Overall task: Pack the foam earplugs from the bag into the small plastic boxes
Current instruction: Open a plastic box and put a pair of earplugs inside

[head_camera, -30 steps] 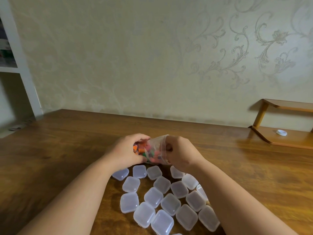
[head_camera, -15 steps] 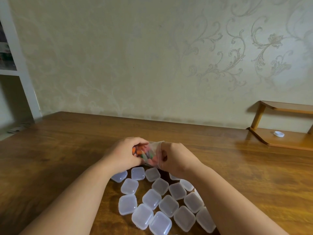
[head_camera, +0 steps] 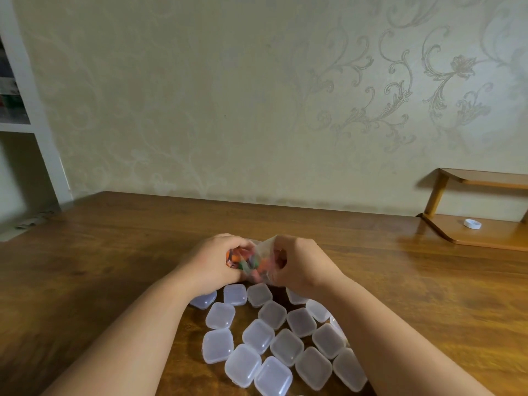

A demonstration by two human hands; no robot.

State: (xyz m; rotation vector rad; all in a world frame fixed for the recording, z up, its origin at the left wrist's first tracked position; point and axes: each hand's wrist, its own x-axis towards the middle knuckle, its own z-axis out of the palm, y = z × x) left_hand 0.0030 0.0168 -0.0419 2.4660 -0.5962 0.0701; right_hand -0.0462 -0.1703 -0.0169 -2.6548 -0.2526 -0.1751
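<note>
Left hand (head_camera: 213, 261): comes in from 7 o'clock with the forearm low over the table; the fingers are curled around the left end of the bag and grip it.
Right hand (head_camera: 300, 265): comes in from 5 o'clock; the fingers are bent and pinch the right edge of the bag, it seems at its opening, but the plastic is blurred there.
Bag (head_camera: 258, 252): small and clear, held between both hands, just above the table.
Foam earplugs (head_camera: 243, 260): orange, red and green, all inside the bag.
Small plastic boxes (head_camera: 258, 335): translucent, lids closed, in a loose cluster at 6 o'clock of the bag, between the forearms.
Wooden table (head_camera: 114, 252): carries the boxes.
White cap (head_camera: 472, 224): lies on a low wooden shelf (head_camera: 497, 237), at 3 o'clock, well apart from the hands.
</note>
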